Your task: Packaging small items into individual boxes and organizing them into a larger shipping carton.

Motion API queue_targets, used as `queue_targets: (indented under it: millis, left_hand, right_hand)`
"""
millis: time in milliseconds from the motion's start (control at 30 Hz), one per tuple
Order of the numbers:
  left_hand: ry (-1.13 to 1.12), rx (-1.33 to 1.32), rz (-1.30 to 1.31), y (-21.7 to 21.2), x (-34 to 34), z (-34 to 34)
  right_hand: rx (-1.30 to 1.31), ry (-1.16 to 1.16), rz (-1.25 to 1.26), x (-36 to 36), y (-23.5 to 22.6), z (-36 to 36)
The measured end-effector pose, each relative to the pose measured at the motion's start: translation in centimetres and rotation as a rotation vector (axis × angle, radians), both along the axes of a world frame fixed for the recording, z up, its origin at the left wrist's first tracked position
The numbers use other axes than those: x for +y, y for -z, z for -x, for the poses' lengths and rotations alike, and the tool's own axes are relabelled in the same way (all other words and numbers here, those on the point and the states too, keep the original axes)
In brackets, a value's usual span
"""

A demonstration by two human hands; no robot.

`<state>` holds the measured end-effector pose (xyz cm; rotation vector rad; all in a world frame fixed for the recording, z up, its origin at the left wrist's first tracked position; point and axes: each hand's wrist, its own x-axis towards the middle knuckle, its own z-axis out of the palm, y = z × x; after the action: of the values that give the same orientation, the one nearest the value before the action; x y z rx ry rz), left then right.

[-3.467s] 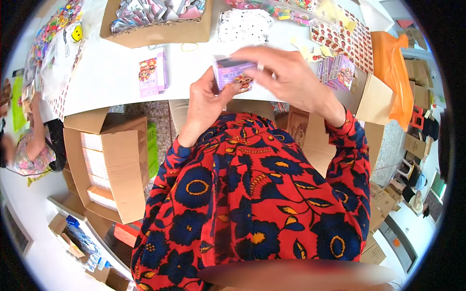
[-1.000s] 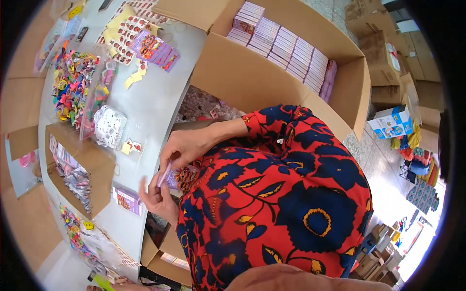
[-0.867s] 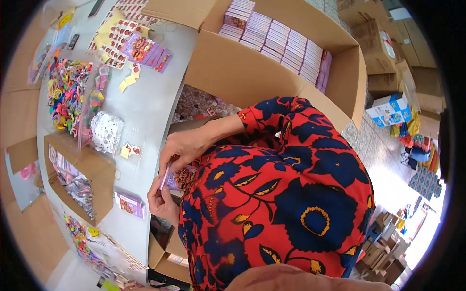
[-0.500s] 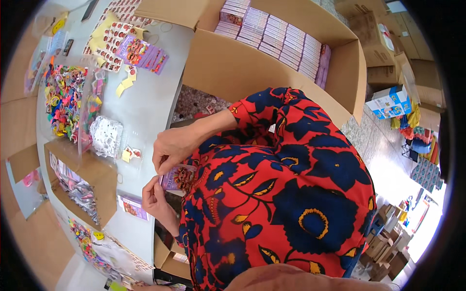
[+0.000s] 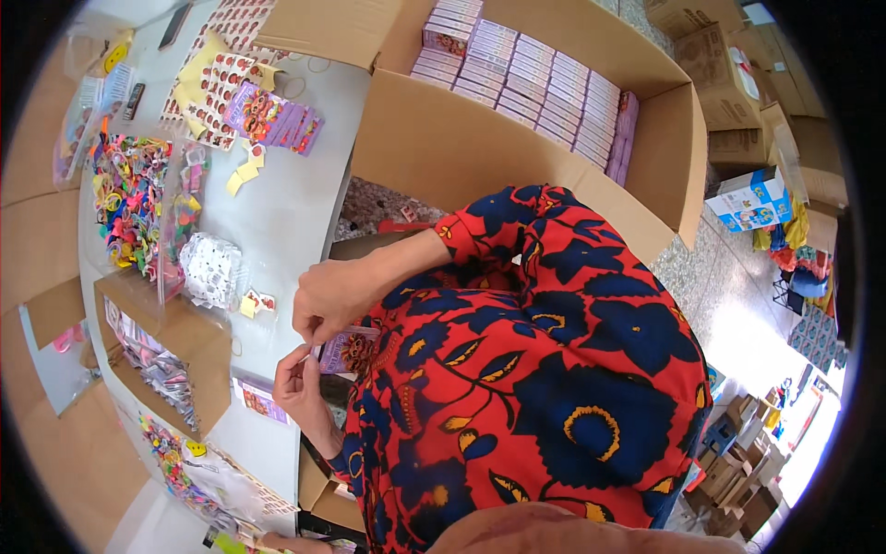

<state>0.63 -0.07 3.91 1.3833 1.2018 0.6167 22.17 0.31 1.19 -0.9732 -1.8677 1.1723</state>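
A small flat purple packet [image 5: 351, 353] with a cartoon picture lies close against my red and blue patterned clothing. My right hand [image 5: 334, 294] is closed, thumb and forefinger pinched at the packet's left end. Just below, my left hand [image 5: 303, 390] pinches the same end, its fingertips nearly touching the right ones. A thin pale edge shows between the fingertips. Exactly what each fingertip grips is partly hidden. On the table edge beside my left hand rests another purple packet [image 5: 259, 400].
A large open carton [image 5: 443, 138] holds stacked purple boxes. Fanned purple packets [image 5: 277, 118] and sticker sheets [image 5: 220, 92] lie on the white table [image 5: 318, 111]. Also there are a clear bin of colourful trinkets [image 5: 134, 203], white pieces in plastic [image 5: 212, 270] and a cardboard box [image 5: 198, 355]. Another person's hand [image 5: 295, 543] shows below.
The view has shifted slightly, moving the scene down and right. My fingertips have come closer together at the packet's end; both hands stay at it.
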Motion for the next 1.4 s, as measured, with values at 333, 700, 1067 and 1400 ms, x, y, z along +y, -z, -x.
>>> queue_targets:
  millis: [333, 700, 1067, 1400]
  left_hand:
    - [-0.089, -0.059, -0.144, 2.6, -2.7, 0.8]
    - [-0.027, -0.168, -0.227, 6.6, -3.0, 0.7]
    - [-0.268, -0.35, -0.093, 6.2, -2.2, -0.1]
    - [-0.063, -0.324, -0.011, 4.0, 3.0, -3.3]
  right_hand:
    - [0.015, -0.1, -0.192, -0.9, 3.0, -0.2]
    - [-0.051, -0.149, -0.095, -0.3, 3.5, -1.0]
    - [0.06, 0.01, 0.295, -1.0, 3.0, 1.8]
    - [0.037, 0.727, 0.112, 10.5, -5.6, -12.1]
